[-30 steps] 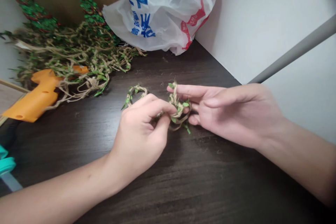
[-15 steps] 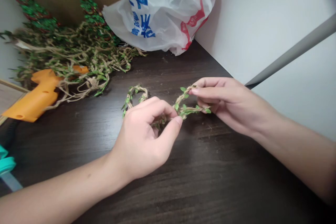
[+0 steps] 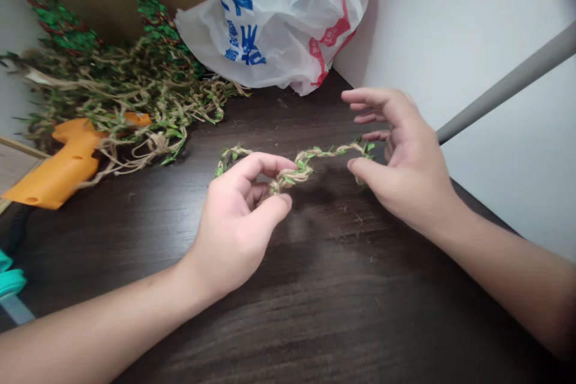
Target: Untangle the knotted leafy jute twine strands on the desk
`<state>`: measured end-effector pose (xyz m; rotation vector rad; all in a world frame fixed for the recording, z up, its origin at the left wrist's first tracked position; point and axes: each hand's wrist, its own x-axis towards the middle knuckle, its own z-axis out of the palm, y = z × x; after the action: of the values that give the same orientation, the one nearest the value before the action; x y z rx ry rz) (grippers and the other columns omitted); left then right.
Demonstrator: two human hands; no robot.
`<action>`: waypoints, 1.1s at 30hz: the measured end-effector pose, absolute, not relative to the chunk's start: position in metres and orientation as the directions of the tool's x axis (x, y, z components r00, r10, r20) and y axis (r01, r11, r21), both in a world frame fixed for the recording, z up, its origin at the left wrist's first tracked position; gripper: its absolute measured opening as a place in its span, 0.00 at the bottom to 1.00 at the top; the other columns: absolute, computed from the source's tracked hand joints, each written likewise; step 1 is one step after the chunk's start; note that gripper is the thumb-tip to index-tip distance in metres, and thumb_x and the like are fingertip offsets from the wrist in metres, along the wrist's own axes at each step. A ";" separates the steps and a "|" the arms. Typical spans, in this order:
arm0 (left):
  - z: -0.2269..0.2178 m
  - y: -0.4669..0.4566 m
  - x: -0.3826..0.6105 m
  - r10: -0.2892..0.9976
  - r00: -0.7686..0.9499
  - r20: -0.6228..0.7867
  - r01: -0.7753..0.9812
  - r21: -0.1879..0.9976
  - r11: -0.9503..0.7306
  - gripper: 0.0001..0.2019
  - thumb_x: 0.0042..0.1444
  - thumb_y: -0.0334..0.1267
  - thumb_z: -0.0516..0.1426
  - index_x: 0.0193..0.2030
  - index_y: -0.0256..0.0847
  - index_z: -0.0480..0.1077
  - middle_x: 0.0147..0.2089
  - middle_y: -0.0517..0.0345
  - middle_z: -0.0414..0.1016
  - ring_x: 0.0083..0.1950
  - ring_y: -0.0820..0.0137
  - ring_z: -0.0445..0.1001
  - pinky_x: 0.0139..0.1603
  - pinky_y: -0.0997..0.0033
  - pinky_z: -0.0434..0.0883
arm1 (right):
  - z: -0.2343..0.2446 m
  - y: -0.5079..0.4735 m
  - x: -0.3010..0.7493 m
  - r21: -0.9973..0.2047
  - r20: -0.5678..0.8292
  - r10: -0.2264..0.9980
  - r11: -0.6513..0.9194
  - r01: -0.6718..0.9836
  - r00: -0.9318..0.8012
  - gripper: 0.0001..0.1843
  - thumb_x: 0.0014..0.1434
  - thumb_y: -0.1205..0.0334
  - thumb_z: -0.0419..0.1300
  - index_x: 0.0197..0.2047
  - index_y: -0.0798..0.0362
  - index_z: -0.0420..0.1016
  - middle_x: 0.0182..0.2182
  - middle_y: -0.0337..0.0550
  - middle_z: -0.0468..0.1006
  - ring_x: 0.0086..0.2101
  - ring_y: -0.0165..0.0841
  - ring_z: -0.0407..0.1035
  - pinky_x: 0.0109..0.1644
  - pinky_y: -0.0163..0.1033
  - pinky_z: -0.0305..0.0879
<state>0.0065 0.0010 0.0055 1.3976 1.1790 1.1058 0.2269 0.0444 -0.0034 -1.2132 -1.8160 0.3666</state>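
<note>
A jute twine garland with small green leaves [image 3: 321,153] runs between my hands, just above or on the dark tabletop. Its bunched part lies between the thumb and fingers of my left hand [image 3: 240,216], which is closed loosely round it. Part of a loop shows beyond the knuckles; the rest is hidden behind that hand. On the right, my right hand [image 3: 405,150] is open, thumb and fingers spread around the garland's far stretch. The strand passes close to the thumb tip; whether they touch I cannot tell.
A tangled heap of leafy jute twine [image 3: 117,84] lies at the back left beside green cone-shaped trees [image 3: 153,9]. An orange glue gun [image 3: 67,162] sits before it. A white plastic bag [image 3: 288,18] stands at the back; a teal object [image 3: 11,282] is at the left edge.
My right hand has let go of the garland's end, spread its fingers and risen slightly. The strand now stretches further right. My left hand has shifted a little left and loosened.
</note>
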 end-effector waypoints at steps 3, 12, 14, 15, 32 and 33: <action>0.006 0.003 0.009 0.994 0.091 0.064 0.165 0.983 -0.078 0.04 0.62 0.32 0.63 0.43 0.38 0.77 0.34 0.63 0.79 0.22 0.81 0.62 0.21 0.76 0.59 | 0.003 0.037 0.222 -0.617 0.521 0.807 0.581 0.531 -0.277 0.32 0.53 0.79 0.61 0.58 0.45 0.78 0.56 0.47 0.77 0.57 0.44 0.72 0.60 0.51 0.71; 0.004 0.005 0.012 0.979 0.185 0.084 0.117 0.987 -0.107 0.06 0.66 0.33 0.62 0.48 0.38 0.77 0.38 0.58 0.82 0.32 0.76 0.75 0.24 0.76 0.63 | -0.002 0.033 0.216 -0.624 0.415 0.729 0.663 0.413 -0.544 0.14 0.66 0.71 0.62 0.51 0.47 0.83 0.46 0.41 0.87 0.45 0.39 0.78 0.52 0.46 0.73; 0.004 0.004 0.011 0.979 0.189 0.077 0.118 0.988 -0.100 0.06 0.66 0.33 0.62 0.48 0.37 0.77 0.39 0.56 0.82 0.37 0.74 0.78 0.25 0.76 0.65 | 0.000 0.033 0.214 -0.673 0.367 0.778 0.600 0.431 -0.510 0.07 0.67 0.68 0.64 0.44 0.49 0.83 0.40 0.41 0.86 0.40 0.36 0.78 0.47 0.43 0.72; 0.004 0.004 0.011 0.979 0.190 0.072 0.118 0.988 -0.096 0.06 0.66 0.33 0.61 0.48 0.37 0.77 0.39 0.56 0.82 0.38 0.73 0.78 0.25 0.76 0.65 | 0.001 0.033 0.214 -0.703 0.340 0.803 0.563 0.434 -0.490 0.05 0.66 0.66 0.65 0.41 0.50 0.83 0.38 0.40 0.86 0.38 0.36 0.77 0.45 0.42 0.72; 0.008 0.004 0.011 0.987 0.161 0.009 0.197 0.979 -0.041 0.12 0.64 0.35 0.61 0.54 0.38 0.75 0.27 0.64 0.73 0.24 0.75 0.65 0.24 0.73 0.61 | 0.001 0.050 0.222 -0.996 -0.078 0.917 -0.084 0.001 -0.391 0.13 0.57 0.52 0.75 0.34 0.53 0.83 0.30 0.40 0.82 0.30 0.31 0.72 0.35 0.36 0.66; 0.008 0.004 0.011 0.987 0.163 0.009 0.205 0.978 -0.043 0.12 0.64 0.36 0.61 0.54 0.38 0.75 0.27 0.64 0.73 0.24 0.75 0.65 0.24 0.73 0.61 | 0.001 0.051 0.222 -0.995 -0.086 0.920 -0.097 -0.010 -0.383 0.12 0.57 0.53 0.75 0.33 0.53 0.83 0.30 0.40 0.82 0.30 0.30 0.72 0.35 0.36 0.66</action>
<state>0.0112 0.0039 0.0077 1.4526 1.2239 1.0002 0.2222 0.0506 0.0014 -1.0455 -1.4239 1.5799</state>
